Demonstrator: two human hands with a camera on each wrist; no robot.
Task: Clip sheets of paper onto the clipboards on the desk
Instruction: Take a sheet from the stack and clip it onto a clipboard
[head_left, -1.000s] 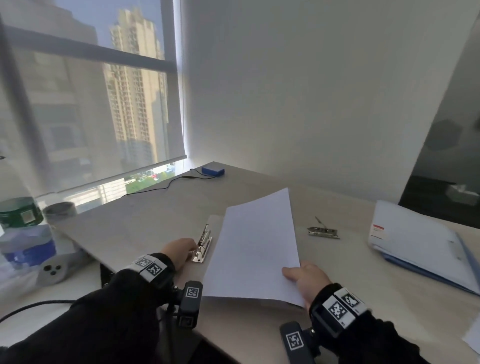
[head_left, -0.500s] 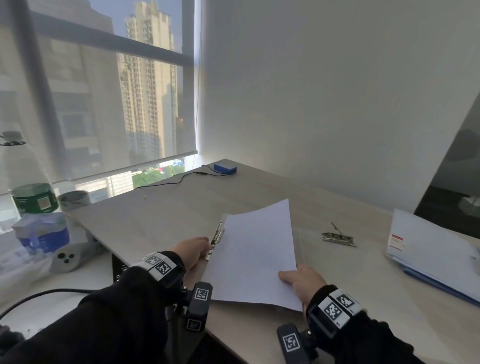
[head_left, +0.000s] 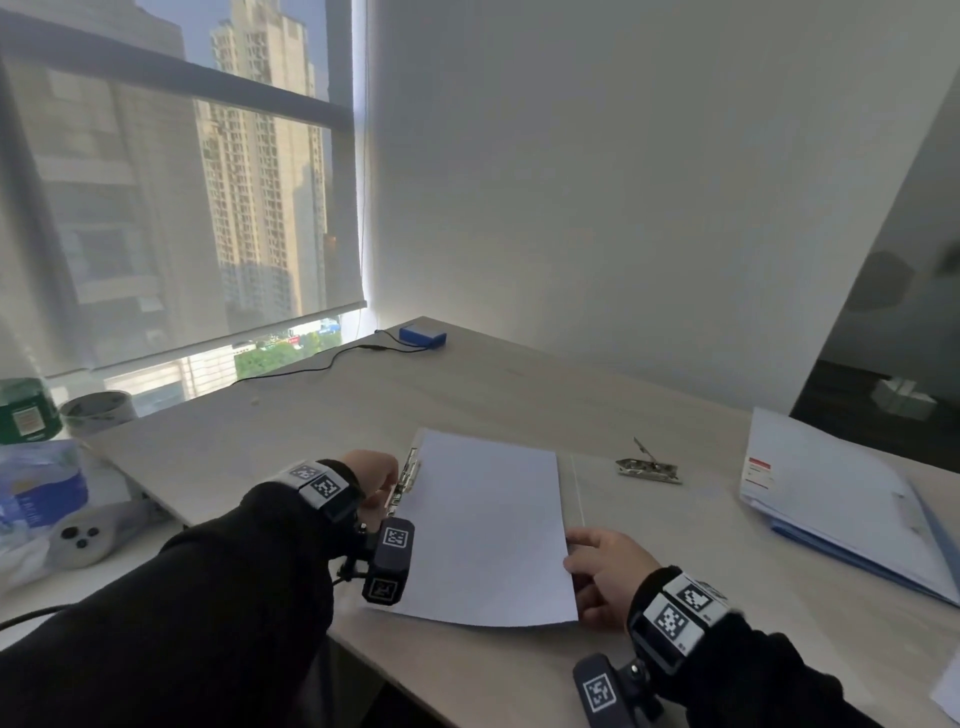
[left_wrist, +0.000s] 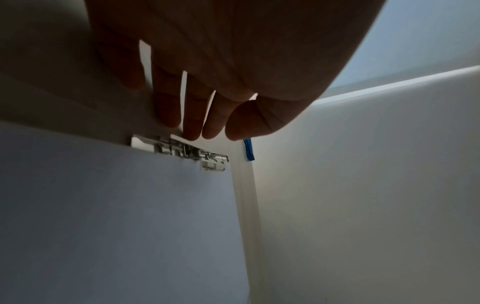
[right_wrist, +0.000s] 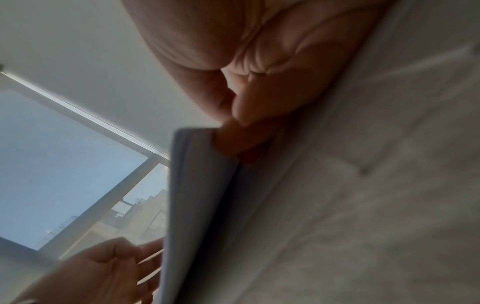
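Head view: the white paper sheet, raised a second ago, now lies flat on the pale clipboard on the beige wooden desk.

Left wrist: the left hand, fingers extended, presses the silver metal clip.

Right wrist: the right hand pinches the sheet's corner; clamping looks imminent.

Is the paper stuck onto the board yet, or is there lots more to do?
Nearly, for this one. The white sheet lies on the near clipboard, its edge at the metal clip. The left hand is at that clip, and the right hand pinches the sheet's corner. Whether the clip has closed is unclear. The second clip holds no paper, and the paper stack waits.
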